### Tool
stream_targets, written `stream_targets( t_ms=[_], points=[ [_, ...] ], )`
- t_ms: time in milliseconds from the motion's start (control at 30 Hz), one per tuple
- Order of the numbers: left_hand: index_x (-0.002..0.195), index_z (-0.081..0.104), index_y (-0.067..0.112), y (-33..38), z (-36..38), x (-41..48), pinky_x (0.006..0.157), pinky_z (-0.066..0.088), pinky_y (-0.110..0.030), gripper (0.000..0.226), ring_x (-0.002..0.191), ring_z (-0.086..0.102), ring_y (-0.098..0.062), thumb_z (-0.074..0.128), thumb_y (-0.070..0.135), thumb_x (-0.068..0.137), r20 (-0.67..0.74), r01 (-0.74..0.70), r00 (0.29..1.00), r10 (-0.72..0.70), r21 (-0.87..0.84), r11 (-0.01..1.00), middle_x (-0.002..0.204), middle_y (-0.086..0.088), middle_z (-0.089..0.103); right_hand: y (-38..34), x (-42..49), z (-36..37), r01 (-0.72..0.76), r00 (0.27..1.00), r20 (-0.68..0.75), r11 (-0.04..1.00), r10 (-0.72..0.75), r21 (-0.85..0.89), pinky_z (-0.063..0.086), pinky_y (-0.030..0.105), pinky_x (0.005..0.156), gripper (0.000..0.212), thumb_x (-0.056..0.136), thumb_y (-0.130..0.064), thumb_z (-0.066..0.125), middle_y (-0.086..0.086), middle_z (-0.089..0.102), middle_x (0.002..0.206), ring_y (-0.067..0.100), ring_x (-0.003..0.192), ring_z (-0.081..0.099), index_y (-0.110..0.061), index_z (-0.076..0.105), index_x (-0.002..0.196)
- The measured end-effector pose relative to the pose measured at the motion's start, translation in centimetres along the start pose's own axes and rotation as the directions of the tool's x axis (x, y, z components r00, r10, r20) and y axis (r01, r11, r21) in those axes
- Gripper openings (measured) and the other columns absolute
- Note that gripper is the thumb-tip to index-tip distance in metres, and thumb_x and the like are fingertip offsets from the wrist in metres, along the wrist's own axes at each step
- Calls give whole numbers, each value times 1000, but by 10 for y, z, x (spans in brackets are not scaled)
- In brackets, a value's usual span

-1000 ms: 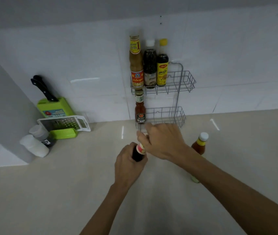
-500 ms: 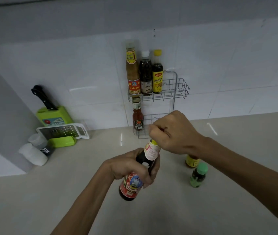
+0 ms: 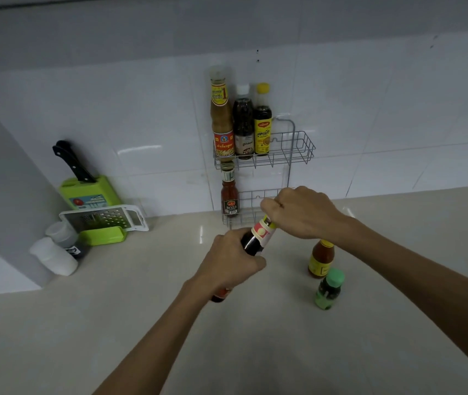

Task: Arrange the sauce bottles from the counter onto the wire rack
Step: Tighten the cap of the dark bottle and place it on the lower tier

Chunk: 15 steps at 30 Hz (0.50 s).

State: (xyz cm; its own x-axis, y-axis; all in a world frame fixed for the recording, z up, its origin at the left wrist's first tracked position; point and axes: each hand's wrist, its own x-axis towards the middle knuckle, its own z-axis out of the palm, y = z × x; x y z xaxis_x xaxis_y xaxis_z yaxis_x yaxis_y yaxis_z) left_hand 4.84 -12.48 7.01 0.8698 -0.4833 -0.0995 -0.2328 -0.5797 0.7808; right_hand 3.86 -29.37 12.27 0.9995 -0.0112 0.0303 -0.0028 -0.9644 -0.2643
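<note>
I hold a dark sauce bottle [image 3: 255, 239] tilted above the counter. My left hand [image 3: 231, 259] wraps its body, and my right hand [image 3: 298, 210] is closed over its cap. The two-tier wire rack [image 3: 298, 149] hangs on the tiled wall behind. Its top shelf carries three bottles: a tall tan one [image 3: 222, 118], a dark one with a white cap [image 3: 243, 124] and a yellow-capped one [image 3: 262, 121]. A small red sauce bottle [image 3: 229, 195] stands at the left of the lower shelf. On the counter stand an orange sauce bottle [image 3: 320, 259] and a small green bottle [image 3: 329, 289].
At the left are a green knife block [image 3: 90, 195] with a black-handled knife, a white grater [image 3: 104, 219] leaning on it, and two white shakers [image 3: 56, 252] by a grey wall. The beige counter [image 3: 255, 337] spreads in front.
Both hands lifted the dark bottle off the counter and tilted it, the right hand staying on the cap. The bottle now sits slightly lower in the left hand's grip.
</note>
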Motion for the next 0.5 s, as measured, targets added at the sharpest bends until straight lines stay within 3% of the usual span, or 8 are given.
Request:
stream_targets(
  t_ms=[100,167,200,267,300,367,433,500],
  points=[
    [73,57,13,-3,-27,-3,63,53,-32,18,55,59,-25,70,1,73,493,56,865,91,-276,960,66,-12,61,-3,-9,7,283,942,-223,951,-252,122,34,31,50,63,95,-61,30,0,48,50,14,47,43,-18,52,54],
    [76,58,9,-4,-33,-7,64,52,-32,16,57,58,-27,69,-2,74,565,60,813,143,-325,944,70,-18,59,-7,-12,9,407,860,-342,913,-379,11,33,32,47,58,96,-53,30,-1,42,44,15,42,38,-18,46,52],
    [74,58,11,-2,-29,-8,64,53,-33,16,57,59,-26,70,1,74,502,33,855,132,-307,951,69,-17,61,-9,-11,7,401,846,-378,916,-376,-12,35,33,46,52,95,-47,30,-3,37,43,16,42,35,-21,40,51],
    [69,59,22,0,-14,-6,65,54,-35,16,58,62,-20,71,12,73,177,-31,982,67,-197,980,62,-3,64,-15,-11,-1,286,886,-363,956,-289,-63,41,36,48,40,93,-38,31,-6,33,49,20,47,37,-23,33,56],
    [72,60,27,0,-5,-4,62,53,-34,14,61,62,-19,70,17,73,-39,-41,999,37,-120,992,63,3,64,-20,-10,-2,205,918,-323,973,-229,-106,43,37,51,34,94,-34,34,-5,37,56,23,53,40,-19,36,63],
    [91,62,33,2,9,-2,62,46,-29,20,71,60,-21,68,23,74,-329,-3,944,31,86,996,74,5,66,-24,-5,1,61,950,-300,995,-83,-81,43,36,60,25,98,-31,35,4,47,75,27,68,45,-14,39,80],
    [98,63,31,-1,11,1,64,47,-28,28,74,59,-21,70,23,73,-308,38,951,-8,91,995,82,2,68,-22,0,-2,-22,980,-200,996,5,-86,43,37,66,34,100,-40,29,6,56,81,26,73,49,-16,46,84],
    [81,61,26,-5,-5,5,67,52,-32,18,67,62,-21,73,16,71,-14,58,998,-60,-101,993,73,-1,67,-20,3,-1,10,995,-99,999,-14,-36,43,34,65,57,97,-58,23,4,57,71,21,68,52,-17,55,76]
  ],
)
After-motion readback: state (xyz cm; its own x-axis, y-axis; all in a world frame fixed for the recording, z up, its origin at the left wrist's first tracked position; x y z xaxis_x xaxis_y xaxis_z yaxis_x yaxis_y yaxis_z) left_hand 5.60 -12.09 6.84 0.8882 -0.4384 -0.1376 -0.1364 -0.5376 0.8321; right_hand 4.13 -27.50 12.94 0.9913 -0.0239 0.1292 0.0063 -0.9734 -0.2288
